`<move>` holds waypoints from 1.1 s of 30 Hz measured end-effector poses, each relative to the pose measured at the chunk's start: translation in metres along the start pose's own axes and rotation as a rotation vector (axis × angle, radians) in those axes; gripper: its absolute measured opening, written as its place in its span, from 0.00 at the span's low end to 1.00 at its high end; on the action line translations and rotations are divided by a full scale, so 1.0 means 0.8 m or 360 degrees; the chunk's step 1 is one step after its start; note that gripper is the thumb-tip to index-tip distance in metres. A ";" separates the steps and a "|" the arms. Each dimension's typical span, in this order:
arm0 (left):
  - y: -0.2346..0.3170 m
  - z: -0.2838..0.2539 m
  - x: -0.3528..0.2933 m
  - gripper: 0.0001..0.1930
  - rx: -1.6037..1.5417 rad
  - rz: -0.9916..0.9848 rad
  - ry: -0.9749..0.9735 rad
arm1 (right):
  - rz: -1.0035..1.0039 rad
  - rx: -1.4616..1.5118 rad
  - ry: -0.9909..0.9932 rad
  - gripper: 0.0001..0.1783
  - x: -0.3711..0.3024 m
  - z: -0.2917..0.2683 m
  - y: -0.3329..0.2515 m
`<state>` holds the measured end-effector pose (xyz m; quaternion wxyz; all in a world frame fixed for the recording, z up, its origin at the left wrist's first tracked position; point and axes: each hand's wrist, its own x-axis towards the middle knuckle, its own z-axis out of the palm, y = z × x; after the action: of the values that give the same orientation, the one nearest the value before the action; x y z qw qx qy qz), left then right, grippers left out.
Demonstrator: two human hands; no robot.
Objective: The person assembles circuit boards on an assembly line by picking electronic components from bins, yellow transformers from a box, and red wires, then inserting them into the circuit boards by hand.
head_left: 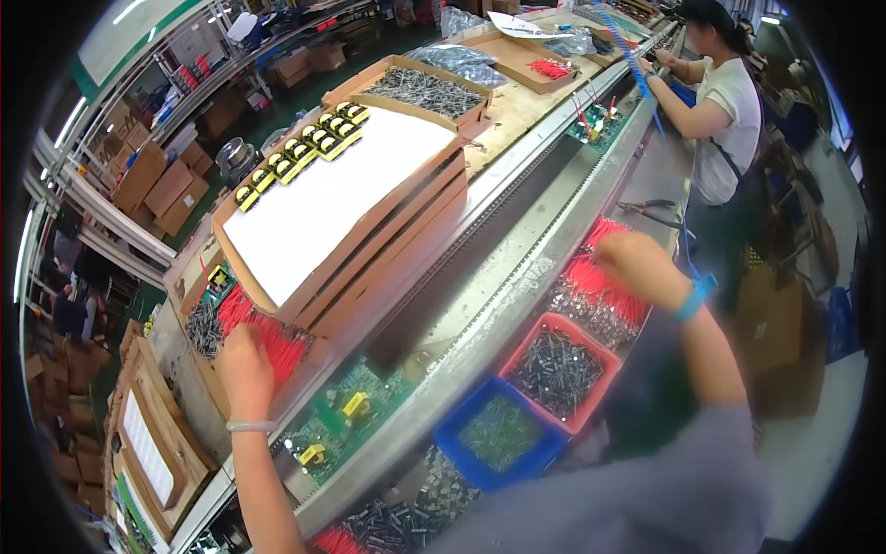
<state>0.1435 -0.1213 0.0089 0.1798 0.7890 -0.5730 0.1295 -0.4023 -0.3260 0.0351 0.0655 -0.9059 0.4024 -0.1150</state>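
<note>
Right grip (pixel 637 263), at 3 o'clock, fingers curled over the red leads (pixel 591 277), hold cannot be determined; left grip (pixel 245 360), at 8 o'clock, against a second red-lead heap (pixel 291 351), contents likewise hidden. Tangled leads may drag neighbours into the red tray (pixel 598 397) at 7 o'clock from them; long axes appear mostly 10-to-4 o'clock, pointing ends unclear.

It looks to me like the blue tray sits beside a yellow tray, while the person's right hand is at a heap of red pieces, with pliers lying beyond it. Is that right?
Not quite: the tray beside the blue tray is red, not yellow, as the head view shows. The right hand is indeed at the heap of red pieces, with the pliers beyond it.
</note>
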 end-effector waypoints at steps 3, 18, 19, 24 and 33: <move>-0.006 -0.018 0.005 0.08 0.0050 0.0031 -0.0165 | -0.0146 -0.0144 -0.0222 0.09 -0.005 0.030 -0.009; 0.009 -0.041 -0.025 0.09 0.0014 -0.0355 -0.0354 | -0.0473 -0.0293 -0.0226 0.06 0.003 0.047 -0.002; 0.005 -0.041 -0.027 0.09 0.0020 -0.0397 -0.0341 | -0.0525 -0.0305 -0.0197 0.07 0.002 0.046 -0.001; -0.034 -0.029 -0.054 0.10 0.0322 -0.0311 0.0153 | -0.0457 -0.0004 -0.0034 0.12 0.003 0.042 -0.006; 0.041 -0.065 -0.072 0.09 -0.1848 -0.1059 -0.0195 | -0.0511 -0.0127 -0.0095 0.08 0.003 0.058 0.004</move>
<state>0.0945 -0.0582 0.0367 0.5725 0.7048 -0.2851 -0.3071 -0.3907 -0.3288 -0.0098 0.0222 -0.9634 0.2544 -0.0810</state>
